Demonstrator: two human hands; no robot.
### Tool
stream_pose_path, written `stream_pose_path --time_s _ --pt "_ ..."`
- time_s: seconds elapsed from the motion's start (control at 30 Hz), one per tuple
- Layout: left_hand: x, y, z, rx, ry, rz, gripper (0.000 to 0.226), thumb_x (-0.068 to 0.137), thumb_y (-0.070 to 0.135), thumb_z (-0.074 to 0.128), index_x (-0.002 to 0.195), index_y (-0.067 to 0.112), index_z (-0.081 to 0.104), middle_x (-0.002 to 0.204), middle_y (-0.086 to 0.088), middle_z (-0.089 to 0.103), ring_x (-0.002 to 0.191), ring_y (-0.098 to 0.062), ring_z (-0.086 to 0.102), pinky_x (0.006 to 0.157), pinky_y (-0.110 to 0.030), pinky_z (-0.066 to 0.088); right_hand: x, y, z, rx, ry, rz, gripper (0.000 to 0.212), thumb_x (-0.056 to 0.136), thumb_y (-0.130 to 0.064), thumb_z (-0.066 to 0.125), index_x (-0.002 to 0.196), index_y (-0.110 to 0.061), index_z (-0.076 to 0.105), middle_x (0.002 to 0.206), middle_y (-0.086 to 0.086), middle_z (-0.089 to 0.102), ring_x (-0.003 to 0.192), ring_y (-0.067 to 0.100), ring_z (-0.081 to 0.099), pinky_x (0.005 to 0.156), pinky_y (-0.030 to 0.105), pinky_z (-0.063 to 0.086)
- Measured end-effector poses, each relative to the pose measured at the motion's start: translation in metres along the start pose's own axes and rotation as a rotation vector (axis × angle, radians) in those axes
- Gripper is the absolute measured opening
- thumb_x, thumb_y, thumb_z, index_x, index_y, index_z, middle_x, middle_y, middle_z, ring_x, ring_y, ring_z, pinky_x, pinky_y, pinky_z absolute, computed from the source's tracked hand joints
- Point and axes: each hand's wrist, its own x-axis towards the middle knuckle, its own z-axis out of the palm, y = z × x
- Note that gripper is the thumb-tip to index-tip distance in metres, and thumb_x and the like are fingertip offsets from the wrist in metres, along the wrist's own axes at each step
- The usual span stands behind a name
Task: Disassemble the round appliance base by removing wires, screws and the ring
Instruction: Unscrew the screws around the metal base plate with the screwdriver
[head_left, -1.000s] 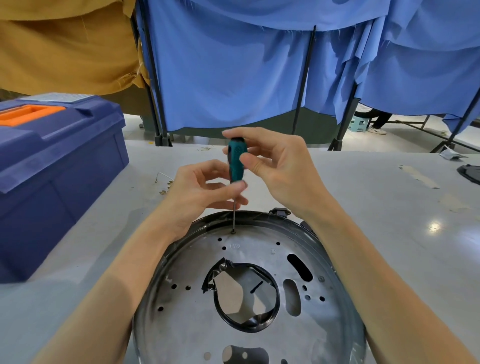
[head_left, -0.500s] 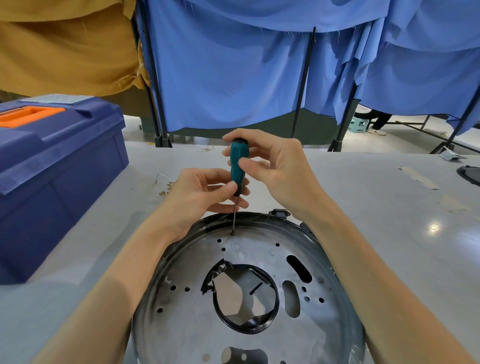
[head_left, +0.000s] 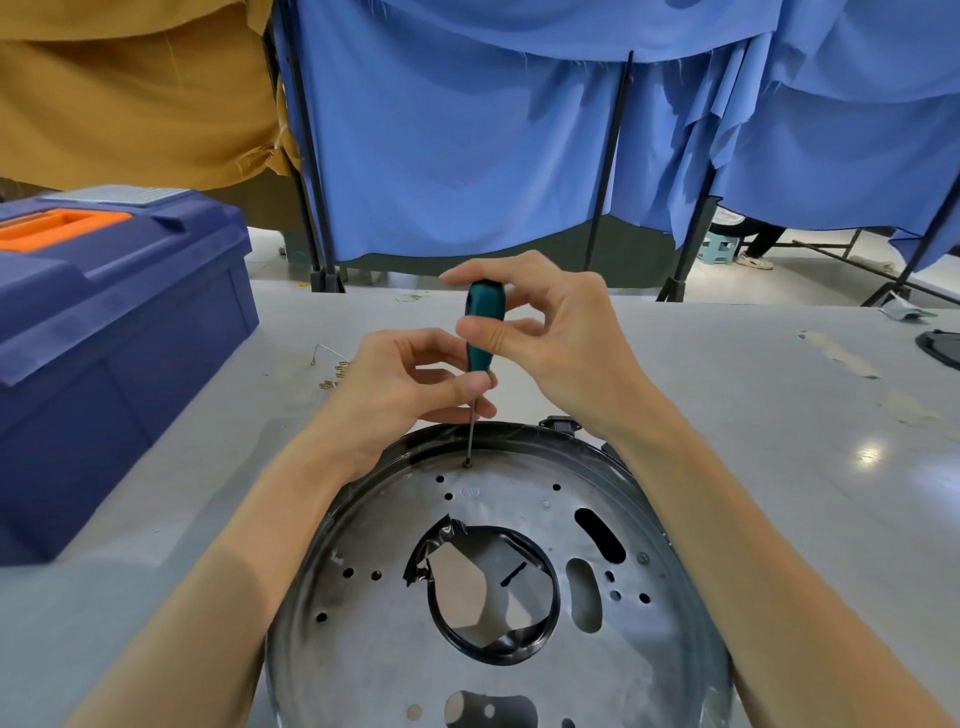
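The round appliance base (head_left: 363, 649) lies flat on the grey table, a perforated metal plate inside a dark rim, with a black ring (head_left: 550, 608) around its central hole. A teal-handled screwdriver (head_left: 484, 332) stands upright, its tip in a screw (head_left: 467, 464) at the plate's far edge. My right hand (head_left: 556, 338) pinches the handle's upper part between thumb and fingers. My left hand (head_left: 405, 389) grips the handle's lower end, where the shaft begins. Another screw (head_left: 643, 557) sits near the plate's right rim.
A blue toolbox (head_left: 109, 332) with an orange handle stands at the left. Several small brass parts and a thin wire (head_left: 332, 366) lie on the table beyond my left hand. A dark object (head_left: 943, 348) pokes in at the right edge. Blue curtains hang behind the table.
My right hand's fingers have shifted round the handle, as in a turn. The screwdriver stays upright on the same screw, and my left hand keeps its hold.
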Motion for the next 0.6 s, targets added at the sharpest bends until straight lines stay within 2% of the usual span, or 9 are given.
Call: stream_pose_path --time_s 0.1,0.2,0.27,0.33,0.4,0.47,0.6 --pt "0.0003 0.0001 0.0012 -0.006 0.000 -0.010 0.049 0.058 0.024 0.083 0.096 0.000 0.065 0.085 -0.003 0.071 0.073 -0.031 0.073 0.069 -0.034 0.060 0.0002 0.0000 -0.0027 0.016 -0.011 -0.005 0.043 0.084 0.004 0.066 0.120 -0.020 0.066 0.102 0.008 0.068 0.094 0.024 0.064 0.085 0.029 0.056" --pt "-0.0009 0.0006 0.0023 -0.009 -0.051 -0.015 0.030 0.077 0.029 0.069 0.100 0.011 0.070 0.092 -0.006 0.074 0.081 -0.028 0.074 0.072 -0.032 0.060 0.0002 0.0009 -0.0051 0.061 -0.038 0.019 0.042 0.087 0.014 0.055 0.120 -0.010 0.065 0.102 0.007 0.071 0.093 0.016 0.070 0.085 0.029 0.057" --pt "-0.0010 0.0007 0.0020 -0.006 -0.058 -0.016 0.027 0.083 0.029 0.063 0.101 0.010 0.070 0.092 -0.008 0.074 0.083 -0.029 0.074 0.073 -0.032 0.060 0.0001 0.0013 -0.0042 0.050 -0.033 0.027 0.032 0.090 0.008 0.055 0.115 -0.009 0.066 0.104 0.006 0.070 0.095 0.014 0.068 0.084 0.026 0.057" --pt "0.0002 -0.0001 0.0015 0.001 -0.036 -0.006 0.032 0.078 0.027 0.068 0.100 0.004 0.068 0.086 -0.008 0.074 0.079 -0.031 0.073 0.074 -0.036 0.060 0.0002 0.0008 -0.0019 0.009 -0.013 0.021 0.023 0.089 -0.006 0.065 0.110 -0.016 0.068 0.108 0.006 0.066 0.097 0.015 0.063 0.080 0.024 0.056" --pt "0.0011 -0.0004 0.0020 0.021 -0.009 0.000 0.045 0.069 0.028 0.076 0.103 -0.001 0.065 0.084 -0.005 0.073 0.076 -0.031 0.073 0.072 -0.037 0.060 0.0002 0.0008 0.0003 -0.040 -0.007 0.009 0.026 0.085 -0.016 0.072 0.110 -0.023 0.069 0.107 0.006 0.064 0.092 0.017 0.060 0.078 0.028 0.057" --pt "0.0013 -0.0007 0.0024 0.011 0.002 -0.001 0.047 0.068 0.027 0.077 0.102 -0.002 0.065 0.085 -0.002 0.072 0.074 -0.031 0.073 0.069 -0.033 0.060 0.0002 0.0012 0.0004 -0.061 -0.005 -0.002 0.035 0.085 -0.015 0.072 0.119 -0.023 0.067 0.103 0.002 0.067 0.088 0.019 0.059 0.079 0.028 0.057" --pt "-0.0009 -0.0008 0.0028 -0.029 -0.067 -0.020 0.026 0.083 0.026 0.063 0.102 0.010 0.070 0.093 -0.008 0.075 0.084 -0.030 0.073 0.074 -0.030 0.059 0.0010 0.0025 -0.0027 -0.020 -0.023 0.009 0.036 0.091 0.004 0.058 0.120 -0.016 0.064 0.101 0.004 0.072 0.094 0.020 0.067 0.086 0.029 0.056"
